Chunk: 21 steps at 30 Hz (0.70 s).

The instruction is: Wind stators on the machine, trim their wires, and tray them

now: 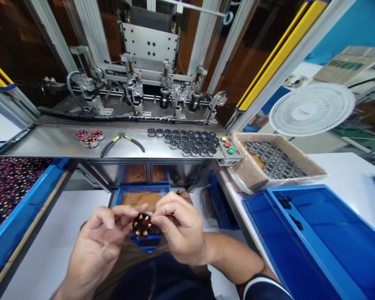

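Observation:
Both my hands hold one small round stator wound with copper wire [142, 225] low in the middle of the view, above my lap. My left hand [101, 243] pinches its left side with thumb and fingers. My right hand [179, 227] is closed on its right side. On the steel shelf ahead lie three wound stators [89, 137], a pair of black-handled pliers [121, 141] and a cluster of several dark unwound stator cores [190, 141].
A winding machine [150, 83] stands behind the shelf, with coloured buttons [227, 145] at its right end. A cardboard box of dark cores [273, 160] and blue trays [315, 237] sit to the right, a tray of wound stators [9, 183] to the left, a white fan [312, 109] beyond.

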Each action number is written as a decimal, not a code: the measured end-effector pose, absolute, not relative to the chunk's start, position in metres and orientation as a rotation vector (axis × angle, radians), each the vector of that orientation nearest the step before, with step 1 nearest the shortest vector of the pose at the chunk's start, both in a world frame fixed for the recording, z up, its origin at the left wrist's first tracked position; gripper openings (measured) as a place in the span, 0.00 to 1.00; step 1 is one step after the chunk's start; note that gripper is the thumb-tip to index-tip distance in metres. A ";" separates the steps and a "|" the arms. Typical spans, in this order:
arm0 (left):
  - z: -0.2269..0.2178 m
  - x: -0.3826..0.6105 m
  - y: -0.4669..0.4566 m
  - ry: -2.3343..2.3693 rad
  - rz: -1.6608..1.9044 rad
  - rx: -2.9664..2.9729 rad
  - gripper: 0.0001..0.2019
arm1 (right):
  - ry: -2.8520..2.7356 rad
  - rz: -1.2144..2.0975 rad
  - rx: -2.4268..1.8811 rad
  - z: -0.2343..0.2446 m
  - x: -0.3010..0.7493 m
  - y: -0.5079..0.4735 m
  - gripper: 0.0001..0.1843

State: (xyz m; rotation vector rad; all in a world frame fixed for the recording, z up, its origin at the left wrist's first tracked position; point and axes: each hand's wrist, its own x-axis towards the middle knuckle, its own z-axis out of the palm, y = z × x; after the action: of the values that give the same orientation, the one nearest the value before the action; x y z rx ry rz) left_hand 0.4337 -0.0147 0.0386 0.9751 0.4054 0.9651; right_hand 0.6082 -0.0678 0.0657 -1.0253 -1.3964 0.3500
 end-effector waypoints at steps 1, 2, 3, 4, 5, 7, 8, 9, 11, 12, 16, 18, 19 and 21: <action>0.039 0.435 -0.014 0.404 0.982 0.968 0.13 | -1.422 0.338 -0.993 0.066 0.609 -0.068 0.05; 0.039 0.436 -0.013 0.421 0.991 0.963 0.16 | -1.452 0.318 -0.963 0.065 0.610 -0.068 0.05; 0.039 0.437 -0.013 0.440 0.973 0.970 0.20 | -1.483 0.294 -0.940 0.065 0.612 -0.068 0.04; 0.038 0.439 -0.013 0.455 0.916 0.989 0.24 | -1.514 0.270 -0.926 0.065 0.613 -0.068 0.03; 0.037 0.440 -0.013 0.466 0.834 1.013 0.25 | -1.543 0.247 -0.919 0.064 0.615 -0.068 0.03; 0.037 0.440 -0.015 0.475 0.651 1.047 0.21 | -1.594 0.211 -0.917 0.065 0.618 -0.068 0.02; 0.037 0.440 -0.017 0.476 0.585 1.054 0.18 | -1.612 0.198 -0.919 0.065 0.619 -0.069 0.03; 0.038 0.440 -0.019 0.485 0.552 1.053 0.15 | -1.624 0.188 -0.922 0.065 0.620 -0.069 0.03; 0.039 0.440 -0.022 0.513 0.567 1.056 0.12 | -1.629 0.183 -0.940 0.066 0.620 -0.071 0.03; 0.040 0.440 -0.023 0.518 0.591 1.066 0.11 | -1.614 0.188 -0.955 0.066 0.620 -0.072 0.03; 0.035 0.443 -0.026 0.467 0.739 1.136 0.13 | -1.457 0.257 -1.010 0.062 0.613 -0.076 0.03; 0.030 0.445 -0.027 0.455 0.862 1.229 0.14 | -1.359 0.342 -1.024 0.060 0.609 -0.077 0.05; 0.027 0.445 -0.027 0.465 0.952 1.300 0.14 | -1.307 0.396 -1.033 0.058 0.607 -0.077 0.05; 0.023 0.446 -0.027 0.493 1.124 1.473 0.18 | -1.188 0.547 -1.056 0.055 0.604 -0.076 0.08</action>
State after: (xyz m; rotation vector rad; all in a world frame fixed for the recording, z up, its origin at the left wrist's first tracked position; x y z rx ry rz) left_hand 0.4459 -0.0267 0.0232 1.4733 0.4930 1.1242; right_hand 0.6039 -0.0761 0.0553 -1.0560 -1.1884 0.5468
